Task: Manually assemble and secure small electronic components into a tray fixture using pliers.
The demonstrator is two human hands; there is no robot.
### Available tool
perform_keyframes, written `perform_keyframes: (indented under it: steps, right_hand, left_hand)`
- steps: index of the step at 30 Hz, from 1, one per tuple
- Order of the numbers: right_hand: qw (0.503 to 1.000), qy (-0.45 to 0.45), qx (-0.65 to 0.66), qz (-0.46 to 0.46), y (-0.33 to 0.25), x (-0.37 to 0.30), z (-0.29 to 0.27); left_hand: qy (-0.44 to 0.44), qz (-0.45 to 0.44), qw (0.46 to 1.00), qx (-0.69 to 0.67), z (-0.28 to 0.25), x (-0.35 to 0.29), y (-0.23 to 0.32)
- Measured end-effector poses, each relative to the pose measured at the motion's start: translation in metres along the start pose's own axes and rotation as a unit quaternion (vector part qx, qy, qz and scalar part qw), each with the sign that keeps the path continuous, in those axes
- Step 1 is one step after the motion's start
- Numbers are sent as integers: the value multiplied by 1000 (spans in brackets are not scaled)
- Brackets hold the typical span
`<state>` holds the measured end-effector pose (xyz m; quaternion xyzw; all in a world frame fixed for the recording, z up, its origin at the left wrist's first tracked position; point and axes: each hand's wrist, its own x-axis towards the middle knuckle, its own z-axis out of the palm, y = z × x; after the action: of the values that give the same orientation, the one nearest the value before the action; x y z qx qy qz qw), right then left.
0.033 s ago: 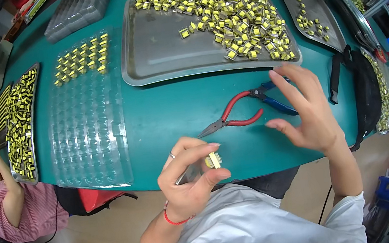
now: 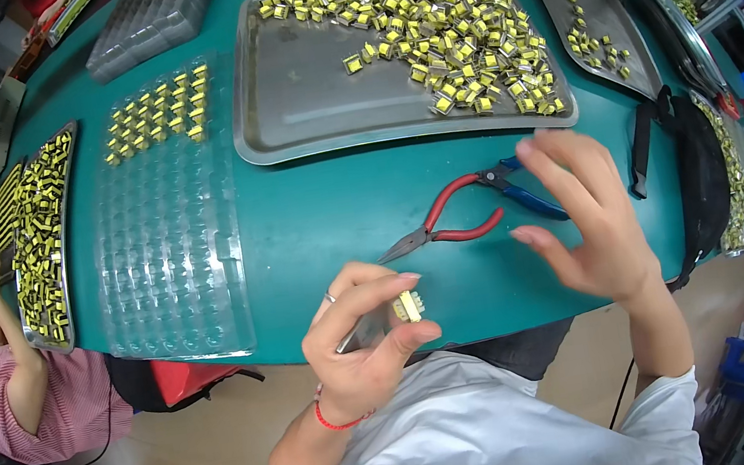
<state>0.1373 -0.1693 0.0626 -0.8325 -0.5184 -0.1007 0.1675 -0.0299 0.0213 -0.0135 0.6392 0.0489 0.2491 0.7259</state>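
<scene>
My left hand [image 2: 358,331] pinches a small yellow transformer [image 2: 409,307] between thumb and index finger, its row of pins facing right. A grey metallic piece [image 2: 347,342] shows inside the same hand; its kind is hidden by the fingers. My right hand [image 2: 587,220] is raised over the table to the right, fingers spread, with nothing in it. Between the hands lie red-handled long-nose pliers [image 2: 438,223]. Their handle end meets blue-handled cutters [image 2: 520,191], partly behind my right fingers.
A metal tray [image 2: 313,97] with many yellow transformers lies ahead. To its left is a clear blister tray [image 2: 170,263], its far rows filled. Another tray [image 2: 589,8] is at far right, near a black bag [image 2: 695,174]. A co-worker's arm [image 2: 14,334] reaches in from the left.
The transformer has turned slightly in my left fingers, showing more of its pins. My right hand has shifted very slightly. The tools and trays stay put.
</scene>
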Motion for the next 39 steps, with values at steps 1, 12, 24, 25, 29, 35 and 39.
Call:
perform_keyframes:
  steps: [1,12,24,25,29,35,39]
  right_hand:
    - [997,33,67,-8,-11,0,-4]
    - [587,35,794,156,-106,-25,56]
    - [549,123,810,168,-111,-36,69]
    - [546,105,813,171,-112,-34,65]
    - [546,80,809,201,-110,-39,65]
    - [557,112,792,225,-110,-44,71]
    - [489,122,839,205,-107,-51,75]
  left_hand:
    - [-1,1,1000,2,3,-1,1]
    - [-70,9,980,-183,4,-10,8]
    - [-2,19,989,-145,8,-14,-1]
    - [-6,29,991,-130,7,-13,-1]
    - [-9,27,992,-120,6,-13,1]
    - [-54,62,996,-45,9,-7,6]
    - [-87,82,993,22,9,-4,10]
